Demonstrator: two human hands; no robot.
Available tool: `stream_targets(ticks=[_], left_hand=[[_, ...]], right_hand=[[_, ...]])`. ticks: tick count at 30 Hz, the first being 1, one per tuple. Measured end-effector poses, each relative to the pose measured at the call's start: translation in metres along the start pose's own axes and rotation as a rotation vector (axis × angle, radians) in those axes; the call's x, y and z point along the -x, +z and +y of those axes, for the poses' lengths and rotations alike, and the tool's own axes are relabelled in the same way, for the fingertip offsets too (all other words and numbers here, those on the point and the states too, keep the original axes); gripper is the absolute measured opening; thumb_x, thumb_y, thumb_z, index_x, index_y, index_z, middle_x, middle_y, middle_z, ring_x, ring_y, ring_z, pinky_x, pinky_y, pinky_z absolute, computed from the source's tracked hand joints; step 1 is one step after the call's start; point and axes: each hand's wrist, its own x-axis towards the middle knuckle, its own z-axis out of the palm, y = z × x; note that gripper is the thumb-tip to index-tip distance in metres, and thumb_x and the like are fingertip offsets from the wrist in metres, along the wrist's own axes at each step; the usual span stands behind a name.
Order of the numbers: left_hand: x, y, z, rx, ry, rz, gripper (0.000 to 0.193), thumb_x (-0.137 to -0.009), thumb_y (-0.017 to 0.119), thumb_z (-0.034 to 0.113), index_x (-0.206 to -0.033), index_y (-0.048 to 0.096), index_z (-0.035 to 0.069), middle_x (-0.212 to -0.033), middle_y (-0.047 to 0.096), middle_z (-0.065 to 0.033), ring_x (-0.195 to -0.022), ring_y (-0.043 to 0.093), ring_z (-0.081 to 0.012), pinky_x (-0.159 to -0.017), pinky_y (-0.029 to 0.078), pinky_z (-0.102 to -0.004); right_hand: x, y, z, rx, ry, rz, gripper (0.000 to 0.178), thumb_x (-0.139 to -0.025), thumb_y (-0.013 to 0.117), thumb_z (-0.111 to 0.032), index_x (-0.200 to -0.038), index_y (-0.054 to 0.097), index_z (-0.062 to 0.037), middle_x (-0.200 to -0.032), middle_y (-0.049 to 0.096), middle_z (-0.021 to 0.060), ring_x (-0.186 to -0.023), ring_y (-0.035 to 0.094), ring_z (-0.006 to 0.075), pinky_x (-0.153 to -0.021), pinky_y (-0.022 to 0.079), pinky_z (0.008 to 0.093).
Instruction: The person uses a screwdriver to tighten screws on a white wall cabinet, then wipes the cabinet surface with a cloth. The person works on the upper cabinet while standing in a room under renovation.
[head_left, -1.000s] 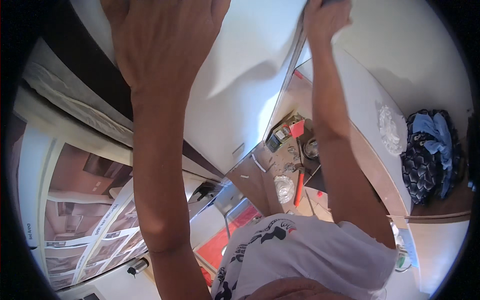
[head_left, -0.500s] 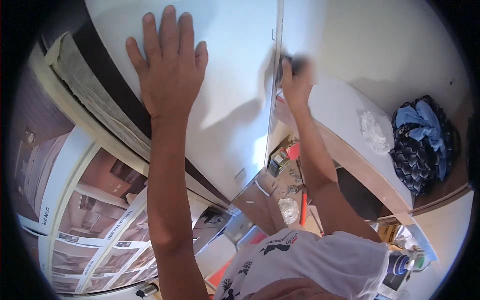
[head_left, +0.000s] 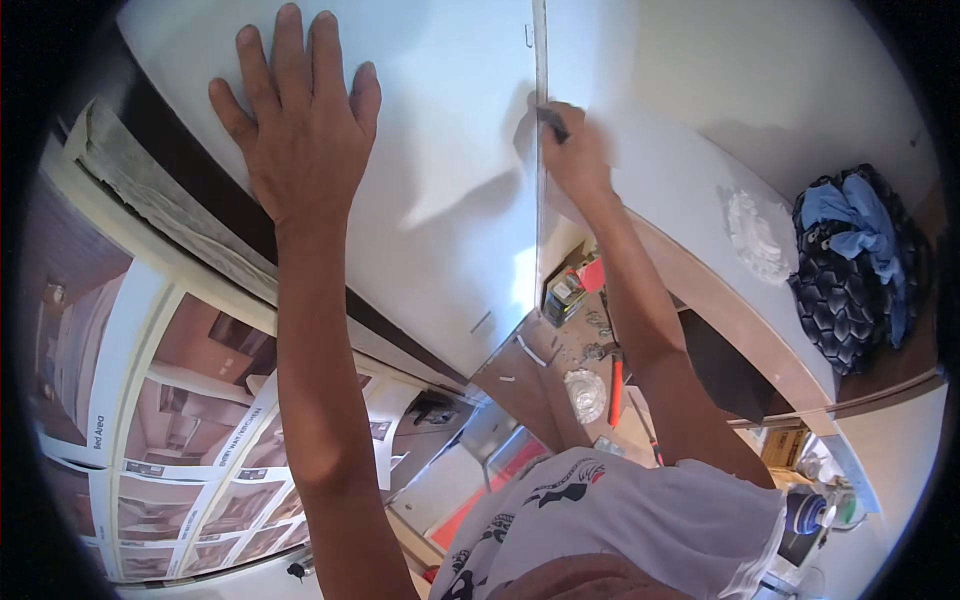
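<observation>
My left hand lies flat on a white panel, palm down with its fingers spread. At the panel's long right edge, my right hand is closed around a small dark object. One end of it shows at the edge; the fingers and motion blur hide the rest, so I cannot make out its kind. Shadows of the right hand and arm fall on the panel. Along the panel's left side runs a dark strip.
A whitish shelf with a curved front holds crumpled clear plastic and a dark patterned bag with blue cloth. Below are small boxes, an orange-handled tool and loose bits. Printed room pictures hang at left.
The view has shifted slightly, so the scene sits higher and mostly further left. My right hand has turned and moved a little down along the panel's edge. My left hand stays flat.
</observation>
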Motion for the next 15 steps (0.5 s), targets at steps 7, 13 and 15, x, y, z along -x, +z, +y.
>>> stream_targets(ticks=[7, 13, 15], left_hand=[[0.003, 0.002, 0.003, 0.061, -0.038, -0.044, 0.05, -0.089, 0.061, 0.047, -0.132, 0.054, 0.023, -0.142, 0.044, -0.0029, -0.137, 0.035, -0.0308, -0.107, 0.03, -0.0605], [0.0, -0.002, 0.002, 0.005, -0.009, -0.061, 0.05, -0.091, 0.058, 0.047, -0.134, 0.053, 0.022, -0.144, 0.043, -0.0051, -0.137, 0.037, -0.0328, -0.106, 0.03, -0.0612], [0.001, -0.002, -0.001, -0.027, -0.023, -0.08, 0.051, -0.093, 0.056, 0.048, -0.135, 0.053, 0.021, -0.145, 0.045, -0.0068, -0.136, 0.039, -0.0346, -0.105, 0.031, -0.0627]], right_hand=[[-0.062, -0.013, -0.042, 0.072, 0.026, 0.007, 0.043, -0.081, 0.06, -0.003, -0.124, 0.063, -0.0085, -0.103, 0.061, 0.022, -0.091, 0.061, 0.0346, -0.083, 0.052, 0.0414], [-0.059, 0.016, -0.022, -0.039, 0.109, 0.082, 0.042, -0.082, 0.059, -0.006, -0.124, 0.062, -0.0068, -0.105, 0.055, 0.0257, -0.103, 0.052, 0.0377, -0.085, 0.05, 0.0435], [-0.065, 0.022, -0.029, -0.02, 0.135, 0.144, 0.037, -0.083, 0.061, -0.008, -0.119, 0.064, -0.0058, -0.104, 0.056, 0.0256, -0.105, 0.05, 0.0383, -0.086, 0.049, 0.0442]])
